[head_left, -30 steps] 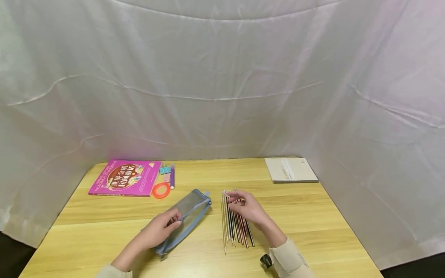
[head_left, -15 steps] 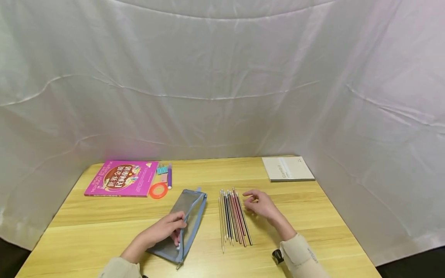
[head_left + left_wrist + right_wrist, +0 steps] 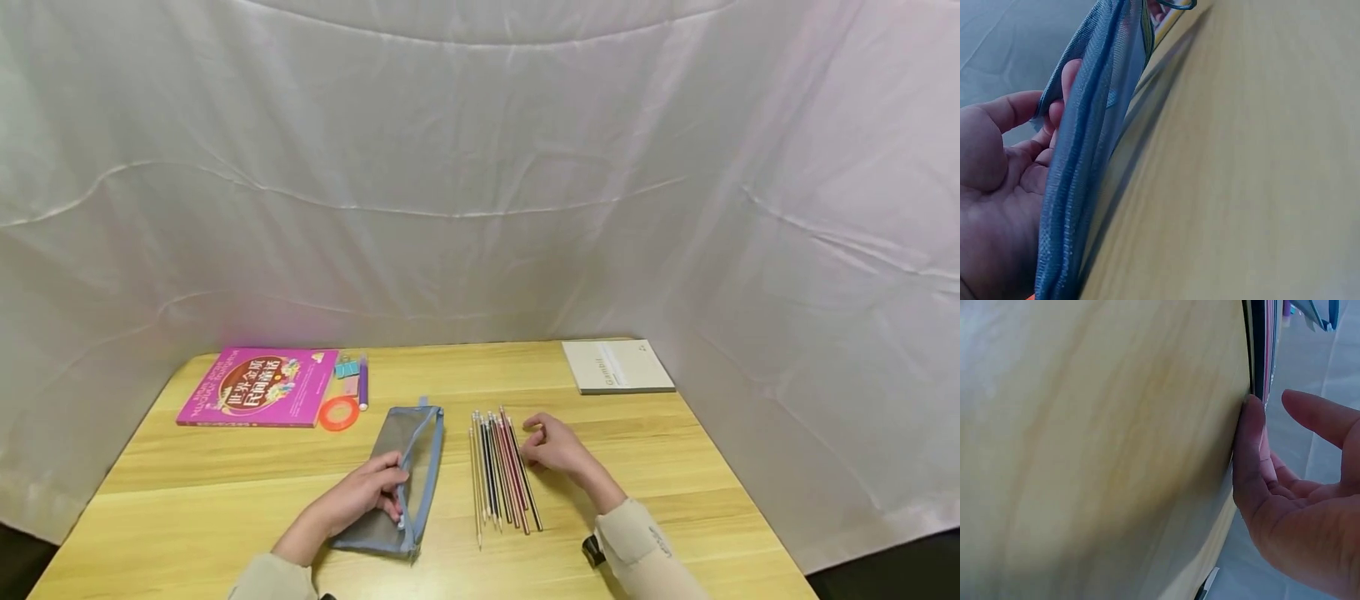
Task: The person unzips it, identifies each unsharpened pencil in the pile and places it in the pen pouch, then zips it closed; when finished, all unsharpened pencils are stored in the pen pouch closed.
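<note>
A grey mesh pencil case with blue edging lies on the table, its zip side gaping. My left hand holds the near lip of that opening, pinching the blue edge between thumb and fingers in the left wrist view. Right of the case, several pencils lie in a loose row, in gold, black and dark red, mostly with tips toward me. Beside the row's right side is my right hand, holding nothing. In the right wrist view a fingertip reaches the table by the pencils, thumb apart.
At the back left lie a pink book, an orange tape ring, a purple marker and small blue clips. A cream notebook lies at the back right. Grey cloth walls the wooden table.
The right hand has moved off the top of the pencils to their right side. The left hand has turned the pencil case more upright in view and keeps hold of its lip.
</note>
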The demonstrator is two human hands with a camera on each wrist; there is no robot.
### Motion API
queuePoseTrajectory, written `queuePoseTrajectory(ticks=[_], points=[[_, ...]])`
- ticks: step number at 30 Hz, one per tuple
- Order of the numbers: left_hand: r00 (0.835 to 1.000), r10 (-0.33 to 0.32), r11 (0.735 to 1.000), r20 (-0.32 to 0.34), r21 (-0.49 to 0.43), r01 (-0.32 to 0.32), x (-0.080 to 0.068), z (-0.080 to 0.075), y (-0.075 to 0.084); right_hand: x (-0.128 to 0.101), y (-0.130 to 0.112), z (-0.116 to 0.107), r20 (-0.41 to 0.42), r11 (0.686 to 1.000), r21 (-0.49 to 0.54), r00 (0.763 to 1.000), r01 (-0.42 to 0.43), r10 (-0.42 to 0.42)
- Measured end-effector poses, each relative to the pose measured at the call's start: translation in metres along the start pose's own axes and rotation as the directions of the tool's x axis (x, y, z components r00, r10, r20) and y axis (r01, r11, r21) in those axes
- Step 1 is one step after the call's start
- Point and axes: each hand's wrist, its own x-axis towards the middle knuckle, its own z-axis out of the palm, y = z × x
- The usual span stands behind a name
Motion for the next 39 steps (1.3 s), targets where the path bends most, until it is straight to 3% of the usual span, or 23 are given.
queuePoseTrajectory(ticks=[6, 12, 17, 25, 39], points=[[0.999, 0.033, 0.999, -0.013, -0.037, -0.034, 0.001, -0.004, -0.005, 0.003, -0.001, 0.006, -0.022, 0.999, -0.032, 1.000, -0.003, 0.003], [0.996, 0.054, 0.998, -0.067, -0.013, -0.055, -0.005, -0.004, -0.009, 0.004, -0.002, 0.012, -0.012, 0.993, -0.108, 0.999, 0.041, -0.042], [0.996, 0.066, 0.998, -0.059, -0.012, -0.067, -0.004, -0.002, -0.009, 0.005, 0.000, 0.015, -0.020, 0.990, -0.134, 0.998, 0.050, -0.053], [0.996, 0.076, 0.997, -0.050, -0.022, -0.077, -0.001, -0.001, -0.008, 0.008, -0.003, 0.013, -0.025, 0.954, -0.296, 0.998, 0.042, -0.052], [0.995, 0.084, 0.996, -0.060, -0.018, -0.086, -0.001, 0.000, -0.008, 0.006, -0.008, 0.013, -0.019, 0.970, -0.243, 1.000, 0.011, -0.016]])
